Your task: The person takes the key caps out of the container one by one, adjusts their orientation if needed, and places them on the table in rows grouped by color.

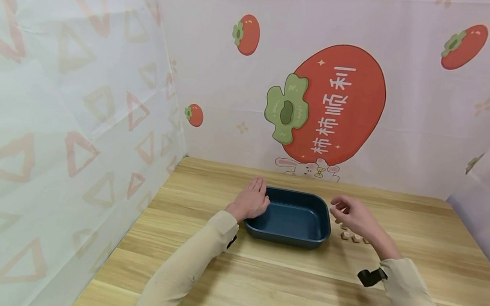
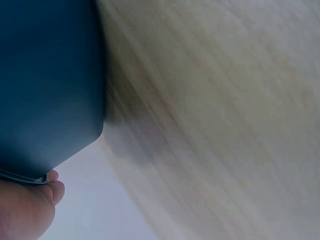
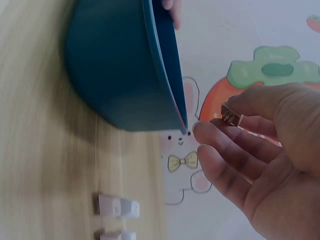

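Observation:
A dark blue rectangular pan [image 1: 285, 239] sits on the wooden table. My left hand [image 1: 250, 203] rests over its left rim, fingers mostly straight and pointing to the back. In the left wrist view, that hand [image 2: 22, 212] lies across the rim, and no finger shows on the outer wall. Just off the pan's right rim is my right hand [image 1: 355, 216], raised above the table. Between thumb and a finger it pinches a small keycap [image 3: 231, 116], seen in the right wrist view; the other fingers are loosely bent. The keycap is hidden in the head view.
Several more small keycaps [image 1: 356, 238] lie on the table right of the pan, partly under the right hand. A printed sheet with persimmons [image 1: 341, 103] hangs behind the table [image 1: 276, 292]. Another sheet with triangles [image 1: 79, 148] lines the left side.

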A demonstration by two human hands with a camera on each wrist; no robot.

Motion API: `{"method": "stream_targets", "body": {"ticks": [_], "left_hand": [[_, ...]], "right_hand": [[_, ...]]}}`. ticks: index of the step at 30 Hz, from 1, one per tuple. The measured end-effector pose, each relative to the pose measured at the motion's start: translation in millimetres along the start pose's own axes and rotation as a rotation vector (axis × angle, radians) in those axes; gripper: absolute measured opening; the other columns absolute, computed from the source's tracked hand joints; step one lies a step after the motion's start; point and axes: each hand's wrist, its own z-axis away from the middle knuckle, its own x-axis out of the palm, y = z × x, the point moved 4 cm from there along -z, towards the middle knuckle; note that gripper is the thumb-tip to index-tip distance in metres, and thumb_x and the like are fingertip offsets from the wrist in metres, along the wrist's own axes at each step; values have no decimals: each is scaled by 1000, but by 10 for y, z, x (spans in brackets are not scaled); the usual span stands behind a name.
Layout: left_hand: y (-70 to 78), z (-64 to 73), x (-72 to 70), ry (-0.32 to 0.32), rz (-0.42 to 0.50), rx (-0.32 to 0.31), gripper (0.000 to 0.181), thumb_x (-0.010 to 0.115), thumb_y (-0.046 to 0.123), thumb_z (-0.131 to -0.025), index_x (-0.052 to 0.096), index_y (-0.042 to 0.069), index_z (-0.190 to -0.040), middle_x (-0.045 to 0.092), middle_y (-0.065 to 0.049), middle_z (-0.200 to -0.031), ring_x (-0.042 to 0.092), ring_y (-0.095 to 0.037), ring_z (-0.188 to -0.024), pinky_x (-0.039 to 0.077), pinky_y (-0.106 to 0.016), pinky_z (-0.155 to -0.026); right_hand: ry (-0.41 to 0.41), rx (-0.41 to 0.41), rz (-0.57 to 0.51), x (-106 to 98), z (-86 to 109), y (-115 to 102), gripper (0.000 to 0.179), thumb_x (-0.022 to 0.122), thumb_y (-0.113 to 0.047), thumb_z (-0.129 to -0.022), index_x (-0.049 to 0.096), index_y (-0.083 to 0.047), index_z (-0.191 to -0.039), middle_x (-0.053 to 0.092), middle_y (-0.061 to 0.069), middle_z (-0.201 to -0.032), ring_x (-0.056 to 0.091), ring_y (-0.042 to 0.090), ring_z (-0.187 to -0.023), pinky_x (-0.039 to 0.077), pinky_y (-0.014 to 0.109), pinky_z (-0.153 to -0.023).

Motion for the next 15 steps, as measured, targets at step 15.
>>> {"method": "stream_targets", "body": {"ticks": [15], "left_hand": [[-12, -11, 20, -5, 13, -4, 63, 23, 34, -105, 13, -1, -156, 12, -16, -165, 6, -26, -155, 9, -36, -126]], "right_hand": [[17, 72, 79, -254, 242, 288, 29, 60, -27, -98, 64, 0, -108, 70, 19, -96, 69, 26, -74, 58, 34, -61]]}}
